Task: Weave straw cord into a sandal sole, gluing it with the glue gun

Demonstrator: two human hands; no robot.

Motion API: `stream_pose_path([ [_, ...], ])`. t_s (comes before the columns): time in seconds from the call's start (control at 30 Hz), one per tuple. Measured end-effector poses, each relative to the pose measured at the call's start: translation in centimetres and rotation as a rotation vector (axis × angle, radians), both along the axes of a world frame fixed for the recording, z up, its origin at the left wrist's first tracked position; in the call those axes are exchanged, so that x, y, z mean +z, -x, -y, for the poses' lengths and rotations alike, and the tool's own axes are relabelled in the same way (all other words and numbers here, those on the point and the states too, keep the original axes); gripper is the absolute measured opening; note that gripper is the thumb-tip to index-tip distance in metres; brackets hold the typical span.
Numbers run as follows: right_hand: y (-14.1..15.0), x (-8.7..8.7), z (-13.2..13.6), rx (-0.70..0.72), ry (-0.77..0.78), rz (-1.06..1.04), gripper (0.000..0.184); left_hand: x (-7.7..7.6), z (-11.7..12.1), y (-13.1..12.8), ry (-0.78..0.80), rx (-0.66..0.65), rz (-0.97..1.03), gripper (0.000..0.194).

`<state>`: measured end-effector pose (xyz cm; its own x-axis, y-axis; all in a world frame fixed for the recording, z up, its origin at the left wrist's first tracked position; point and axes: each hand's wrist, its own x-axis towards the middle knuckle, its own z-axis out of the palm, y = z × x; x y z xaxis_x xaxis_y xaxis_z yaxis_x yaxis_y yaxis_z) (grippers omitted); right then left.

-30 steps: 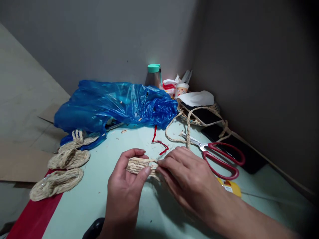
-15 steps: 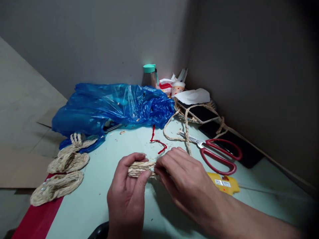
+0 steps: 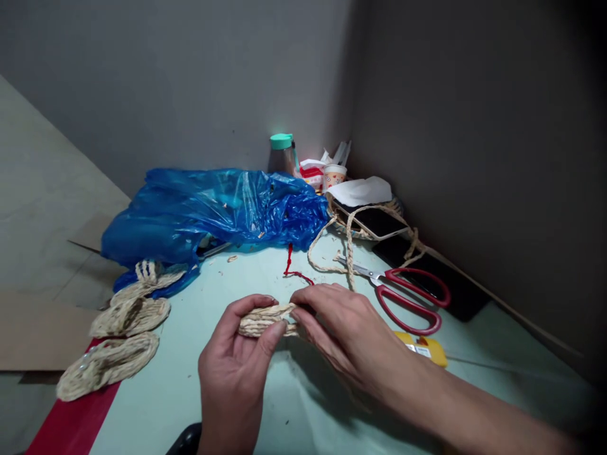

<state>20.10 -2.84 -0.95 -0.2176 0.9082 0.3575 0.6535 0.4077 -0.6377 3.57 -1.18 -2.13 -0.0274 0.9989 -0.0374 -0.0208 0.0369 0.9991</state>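
Head view: my left hand (image 3: 234, 360) grips a pale straw piece (image 3: 258, 323) between thumb and fingers, over the light green surface (image 3: 161, 404). My right hand (image 3: 344, 325) pinches the piece's right end, fingertips partly hidden. Beyond it, to the right, lie red-handled scissors (image 3: 375, 277). Straw slippers (image 3: 137, 318) line my left, near a blue plastic bag (image 3: 203, 205).

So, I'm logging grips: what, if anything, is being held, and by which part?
A straw-coloured corded piece: the left hand holds its body between thumb and fingers; the right hand is at its right end, exact grip unclear.
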Motion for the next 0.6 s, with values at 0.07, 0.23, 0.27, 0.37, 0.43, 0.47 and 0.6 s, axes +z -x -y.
stream_pose_path([
  [0.07,-0.3,-0.1,0.0,-0.004,-0.02,-0.003,0.02,0.1,-0.2,0.2,-0.06,-0.052,-0.087,0.024],
  [0.23,-1.4,0.2,-0.1,0.085,-0.057,0.124,0.019,0.8,-1.3,0.4,0.005,-0.244,-0.282,0.023],
  [0.27,-1.7,0.4,0.0,0.124,-0.041,0.17,0.014,1.0,-1.5,0.4,0.047,-0.287,-0.29,0.025],
  [0.37,-2.4,1.1,0.0,0.208,0.001,0.275,0.021,1.8,-2.0,0.5,0.124,-0.437,-0.27,0.028],
  [0.43,-2.7,1.2,-0.1,0.237,-0.007,0.286,0.027,2.3,-2.4,0.6,0.167,-0.533,-0.229,0.027],
  [0.47,-2.8,1.2,-0.2,0.252,-0.008,0.274,0.026,2.5,-2.5,0.6,0.191,-0.562,-0.205,0.026],
  [0.6,-2.8,0.5,-0.5,0.165,0.011,0.068,0.026,2.6,-2.8,0.3,0.254,-0.547,-0.127,0.022],
])
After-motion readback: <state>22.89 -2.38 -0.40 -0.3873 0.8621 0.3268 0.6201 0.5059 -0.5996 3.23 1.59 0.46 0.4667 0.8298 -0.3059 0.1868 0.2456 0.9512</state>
